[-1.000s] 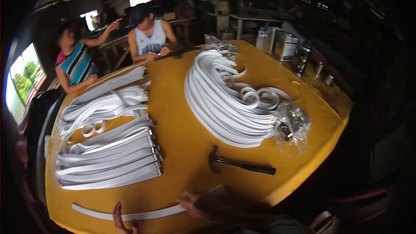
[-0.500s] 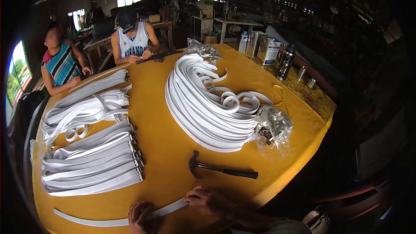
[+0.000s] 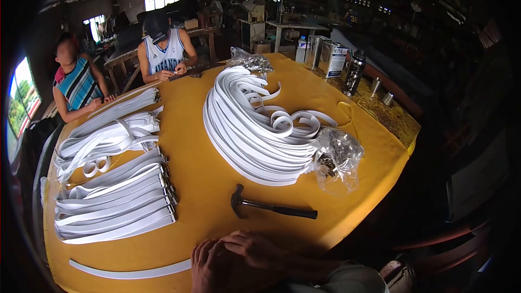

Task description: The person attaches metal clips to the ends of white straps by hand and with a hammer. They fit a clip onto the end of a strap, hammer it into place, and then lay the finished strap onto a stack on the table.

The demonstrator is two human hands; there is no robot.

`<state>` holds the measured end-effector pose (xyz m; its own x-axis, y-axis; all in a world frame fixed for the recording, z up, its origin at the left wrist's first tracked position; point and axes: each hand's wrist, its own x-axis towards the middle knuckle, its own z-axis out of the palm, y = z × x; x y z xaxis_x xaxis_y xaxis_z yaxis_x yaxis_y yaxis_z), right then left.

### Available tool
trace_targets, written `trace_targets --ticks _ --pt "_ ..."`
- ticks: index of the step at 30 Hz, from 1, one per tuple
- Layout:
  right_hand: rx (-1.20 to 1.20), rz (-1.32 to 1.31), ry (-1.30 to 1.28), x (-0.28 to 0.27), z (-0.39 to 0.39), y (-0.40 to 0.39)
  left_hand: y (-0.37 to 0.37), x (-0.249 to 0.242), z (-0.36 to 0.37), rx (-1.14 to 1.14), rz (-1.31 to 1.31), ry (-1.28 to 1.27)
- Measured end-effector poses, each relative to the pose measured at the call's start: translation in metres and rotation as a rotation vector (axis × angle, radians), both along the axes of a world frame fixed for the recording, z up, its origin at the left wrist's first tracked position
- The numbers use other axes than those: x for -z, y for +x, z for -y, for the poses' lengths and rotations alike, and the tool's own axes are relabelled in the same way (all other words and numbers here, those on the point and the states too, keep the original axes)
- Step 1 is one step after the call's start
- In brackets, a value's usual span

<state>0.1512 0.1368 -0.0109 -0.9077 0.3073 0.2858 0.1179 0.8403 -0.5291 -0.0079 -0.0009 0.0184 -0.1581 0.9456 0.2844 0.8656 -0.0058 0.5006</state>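
One long white flat strap [image 3: 130,273] lies along the near edge of the yellow table, its right part running under my left hand [image 3: 206,267]. The fingers of that hand are curled over the strap. My right hand [image 3: 252,248] is right beside it, fingers closed and bent down, their tips meeting the left fingers. The strap's right end is hidden by my hands, so what the right fingers pinch does not show. A claw hammer [image 3: 274,208] with a dark grip lies just beyond my hands.
A big curved bundle of white straps [image 3: 244,141] fills the middle, by a clear plastic bag [image 3: 339,160] of metal pieces. Straps with metal ends [image 3: 116,201] lie in stacks at left. Two people sit across the table [image 3: 187,201]. Cans [image 3: 334,61] and a dark flask [image 3: 355,73] stand at right.
My left hand has slid right along the strap until it meets my right hand. The stretch of strap that showed between the hands is now covered.
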Motion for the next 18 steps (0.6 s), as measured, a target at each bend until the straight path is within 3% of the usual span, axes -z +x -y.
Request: trace_targets --ticks 8,18 --pt "0.042 -0.09 -0.083 0.005 0.0 -0.004 0.006 -0.017 -0.012 -0.041 0.115 0.039" --pt "-0.054 -0.17 -0.214 -0.015 -0.01 0.003 -0.004 0.019 -0.012 -0.064 -0.012 0.18"
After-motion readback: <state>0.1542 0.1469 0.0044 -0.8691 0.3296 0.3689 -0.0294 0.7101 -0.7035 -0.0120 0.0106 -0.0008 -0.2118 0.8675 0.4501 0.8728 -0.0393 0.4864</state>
